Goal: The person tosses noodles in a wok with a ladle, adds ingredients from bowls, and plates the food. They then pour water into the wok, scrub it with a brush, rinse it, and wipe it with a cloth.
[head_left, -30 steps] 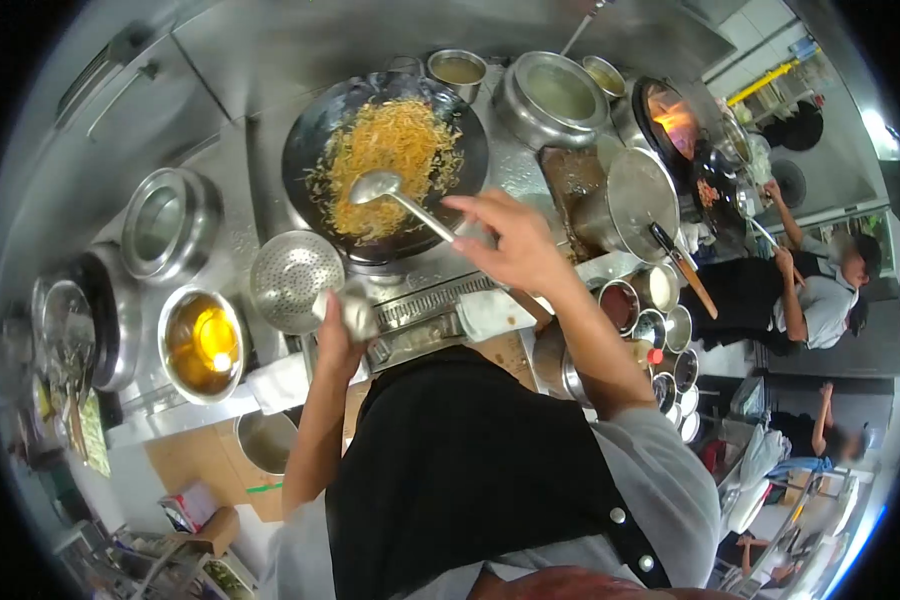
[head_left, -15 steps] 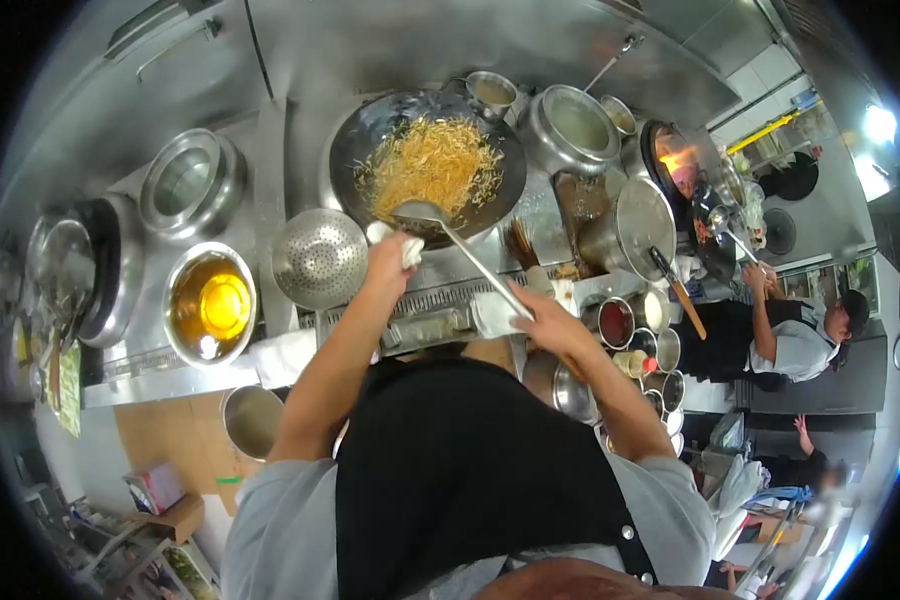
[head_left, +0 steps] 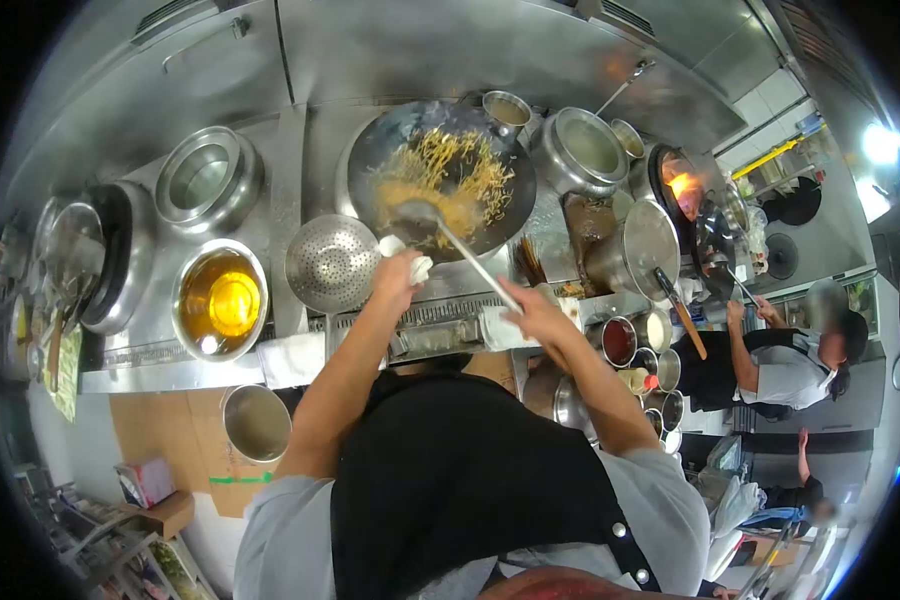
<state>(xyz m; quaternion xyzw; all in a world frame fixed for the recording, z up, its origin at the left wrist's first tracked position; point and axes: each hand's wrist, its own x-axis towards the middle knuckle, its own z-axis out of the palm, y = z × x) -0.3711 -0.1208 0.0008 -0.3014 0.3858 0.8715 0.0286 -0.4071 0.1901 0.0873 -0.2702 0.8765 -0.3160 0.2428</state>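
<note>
Noodles (head_left: 460, 165) lie in a large dark wok (head_left: 375, 140), partly smeared by motion. My left hand (head_left: 397, 277) is closed on a folded white cloth (head_left: 418, 266) at the near rim of the wok; whether there is a handle beneath the cloth is hidden. In my right hand (head_left: 542, 312) is the long handle of a metal ladle (head_left: 470, 257), whose bowl sits among the noodles at the near left of the wok. A perforated strainer (head_left: 332, 263) rests on the stove just left of my left hand.
A bowl of yellow oil (head_left: 232, 303) and a steel pot (head_left: 210, 180) stand left. To the right are a lidded-looking pot (head_left: 585, 150), a bamboo brush (head_left: 530, 262) and several sauce containers (head_left: 618, 340). A co-worker (head_left: 790, 360) cooks beside an open flame (head_left: 684, 184).
The noodles have spread and shifted to the upper right of the wok, exposing dark metal at the middle. Both hands still hold the cloth and ladle. The co-worker's hands have moved.
</note>
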